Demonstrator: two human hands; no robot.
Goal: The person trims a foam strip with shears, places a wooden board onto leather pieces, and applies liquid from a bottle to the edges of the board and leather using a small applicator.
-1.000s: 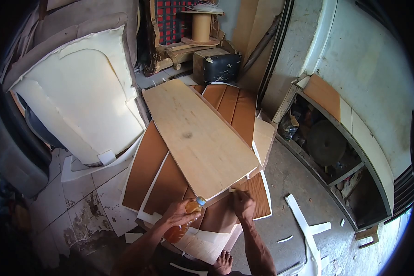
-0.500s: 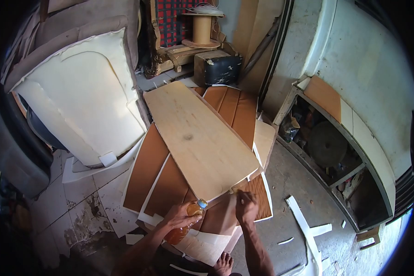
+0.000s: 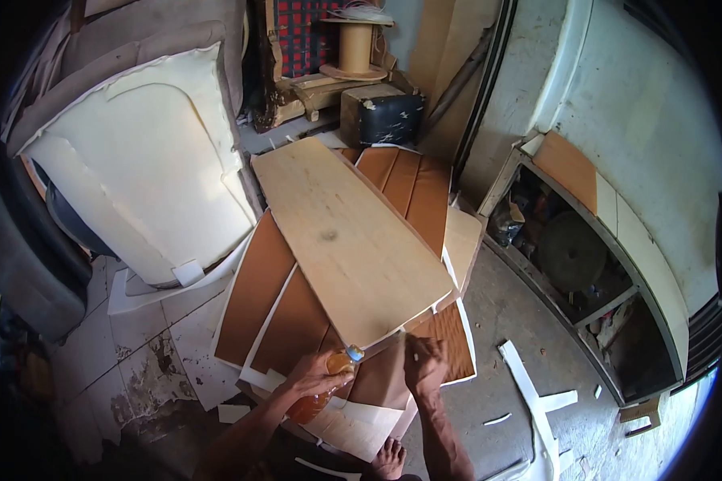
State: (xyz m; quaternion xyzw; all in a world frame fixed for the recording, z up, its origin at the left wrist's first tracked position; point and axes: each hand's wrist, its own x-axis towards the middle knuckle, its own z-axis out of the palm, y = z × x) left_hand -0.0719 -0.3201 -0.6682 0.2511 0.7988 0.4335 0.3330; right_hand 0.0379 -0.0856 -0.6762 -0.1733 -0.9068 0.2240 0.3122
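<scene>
My left hand (image 3: 311,375) is wrapped round a clear plastic bottle (image 3: 311,407) of orange-brown liquid, tilted, with a blue ring at its neck (image 3: 354,353). Just right of the bottle, my right hand (image 3: 427,365) is closed near the lower edge of a pale wooden board (image 3: 349,240); what its fingers hold is too small to make out. Under the board lie brown ribbed upholstery panels (image 3: 257,293) with white edges. A brown flap (image 3: 383,377) sits between my hands, above a pale sheet (image 3: 361,429).
At the left stands a seat back with cream padding (image 3: 148,176). Behind are a spool (image 3: 354,50) and a black-sided box (image 3: 389,120). A metal-framed shelf (image 3: 610,309) stands at the right. White strips (image 3: 533,401) lie on the floor.
My right hand has shifted slightly left along the lower edge of the board. My left hand still holds the bottle in nearly the same place.
</scene>
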